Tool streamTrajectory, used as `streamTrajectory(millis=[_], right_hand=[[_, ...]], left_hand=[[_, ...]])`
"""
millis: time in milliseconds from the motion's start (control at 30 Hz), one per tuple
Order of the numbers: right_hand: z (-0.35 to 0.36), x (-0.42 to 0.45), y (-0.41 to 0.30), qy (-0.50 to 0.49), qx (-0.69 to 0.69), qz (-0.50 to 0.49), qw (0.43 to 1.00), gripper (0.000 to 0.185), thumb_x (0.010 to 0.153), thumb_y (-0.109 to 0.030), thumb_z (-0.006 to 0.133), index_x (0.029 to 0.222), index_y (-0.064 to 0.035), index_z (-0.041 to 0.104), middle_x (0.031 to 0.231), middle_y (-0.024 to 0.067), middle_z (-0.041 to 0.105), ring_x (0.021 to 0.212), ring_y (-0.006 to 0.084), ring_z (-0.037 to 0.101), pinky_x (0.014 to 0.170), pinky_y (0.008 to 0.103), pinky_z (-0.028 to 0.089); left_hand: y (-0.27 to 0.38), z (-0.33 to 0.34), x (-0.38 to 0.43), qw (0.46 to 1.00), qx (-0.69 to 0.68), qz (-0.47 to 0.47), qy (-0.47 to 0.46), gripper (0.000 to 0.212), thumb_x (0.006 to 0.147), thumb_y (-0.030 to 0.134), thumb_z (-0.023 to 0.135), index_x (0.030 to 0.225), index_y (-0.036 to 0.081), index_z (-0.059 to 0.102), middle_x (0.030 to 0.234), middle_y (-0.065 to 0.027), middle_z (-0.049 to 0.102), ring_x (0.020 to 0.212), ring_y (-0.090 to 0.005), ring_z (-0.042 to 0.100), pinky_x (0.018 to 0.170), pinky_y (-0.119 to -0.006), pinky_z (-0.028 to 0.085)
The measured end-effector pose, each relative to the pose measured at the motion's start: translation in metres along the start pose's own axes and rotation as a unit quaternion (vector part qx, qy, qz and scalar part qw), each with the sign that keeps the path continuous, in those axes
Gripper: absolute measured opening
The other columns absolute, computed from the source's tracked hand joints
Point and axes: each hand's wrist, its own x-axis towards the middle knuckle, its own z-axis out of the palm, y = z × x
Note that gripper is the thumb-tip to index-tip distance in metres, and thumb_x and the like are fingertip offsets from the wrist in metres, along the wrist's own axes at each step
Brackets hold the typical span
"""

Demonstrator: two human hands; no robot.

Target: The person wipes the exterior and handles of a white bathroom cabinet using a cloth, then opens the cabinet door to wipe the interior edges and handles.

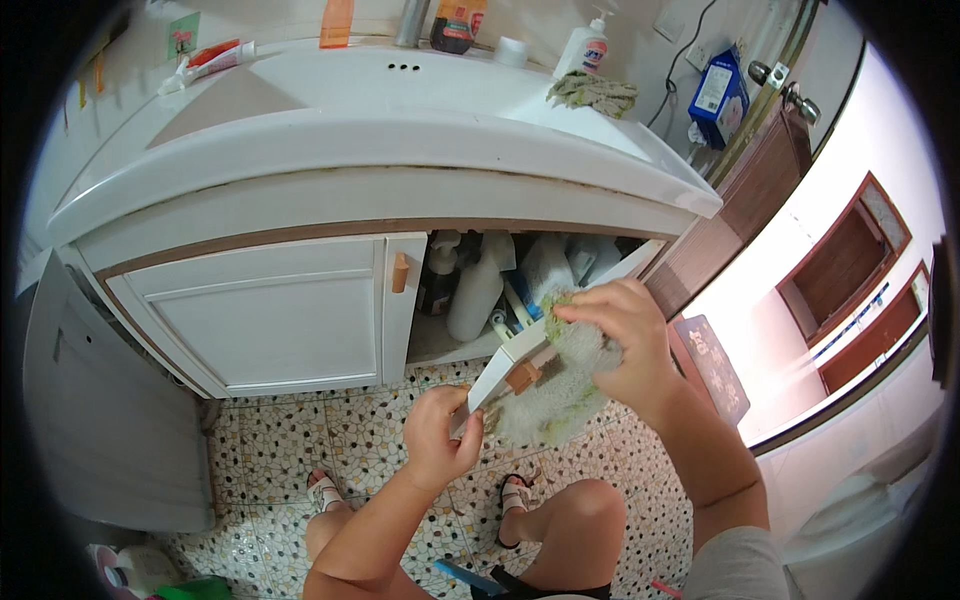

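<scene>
The right door [491, 371] of a white vanity cabinet is swung outward towards me. My left hand [444, 435] grips its free edge near the lower end, thumb on one side and fingers on the other. In my right hand [626, 349] is a greyish cleaning cloth [559, 401] with yellow-green patches, bunched at the door's top edge. The rest of the cloth hangs over the door's front, beside the wooden knob [523, 377]. Behind the door, a white spray bottle [476, 296] and a dark pump bottle [439, 277] stand inside the cabinet.
Above is a white ceramic washbasin [405, 135]. A second crumpled cloth [592, 94] lies on its rim beside a pump soap bottle [583, 49]. The left cabinet door [262, 319] is closed. A grey bin-like container [112, 405] stands at left, and a doorway opens at right.
</scene>
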Motion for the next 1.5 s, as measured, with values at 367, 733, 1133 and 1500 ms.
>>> streamTrajectory(millis=[367, 733, 1133, 1500], right_hand=[[0.006, -0.015, -0.005, 0.031, -0.005, -0.001, 1.000, 0.046, 0.054, -0.013, 0.073, 0.100, -0.0134, 0.066, 0.096, -0.0001, 0.062, 0.085, 0.0202, 0.057, 0.074, 0.0328, 0.044], [-0.005, -0.037, 0.049, 0.067, -0.033, 0.108, 0.991, 0.046, 0.055, 0.006, 0.059, 0.097, -0.0106, 0.066, 0.098, 0.0053, 0.062, 0.089, 0.0260, 0.056, 0.077, 0.0324, 0.045], [-0.032, -0.064, 0.127, 0.025, -0.084, 0.202, 0.975, 0.057, 0.056, 0.011, 0.051, 0.108, -0.0089, 0.061, 0.110, 0.0091, 0.059, 0.098, 0.0298, 0.053, 0.087, 0.0333, 0.043], [-0.042, -0.073, 0.144, -0.004, -0.053, 0.247, 0.968, 0.060, 0.058, 0.013, 0.047, 0.113, -0.0080, 0.058, 0.115, 0.0122, 0.057, 0.107, 0.0309, 0.051, 0.093, 0.0342, 0.039]], left_hand=[[-0.003, 0.007, -0.005, 1.000, -0.013, -0.001, 0.013, 0.029, 0.067, 0.001, 0.062, 0.094, 0.003, 0.051, 0.086, -0.0143, 0.057, 0.073, -0.0297, 0.056, 0.064, -0.036, 0.046], [-0.001, 0.010, -0.006, 1.000, -0.008, 0.021, 0.006, 0.029, 0.065, 0.002, 0.061, 0.090, 0.003, 0.046, 0.080, -0.0142, 0.054, 0.067, -0.0300, 0.053, 0.060, -0.037, 0.043], [0.025, 0.014, -0.019, 0.980, -0.081, 0.144, -0.114, 0.033, 0.067, 0.008, 0.064, 0.094, 0.001, 0.046, 0.078, -0.0101, 0.049, 0.058, -0.0203, 0.050, 0.047, -0.030, 0.040], [0.047, 0.023, -0.032, 0.960, -0.088, 0.081, -0.255, 0.019, 0.062, 0.014, 0.071, 0.076, 0.007, 0.060, 0.080, -0.0029, 0.056, 0.068, -0.0205, 0.059, 0.060, -0.030, 0.047]])
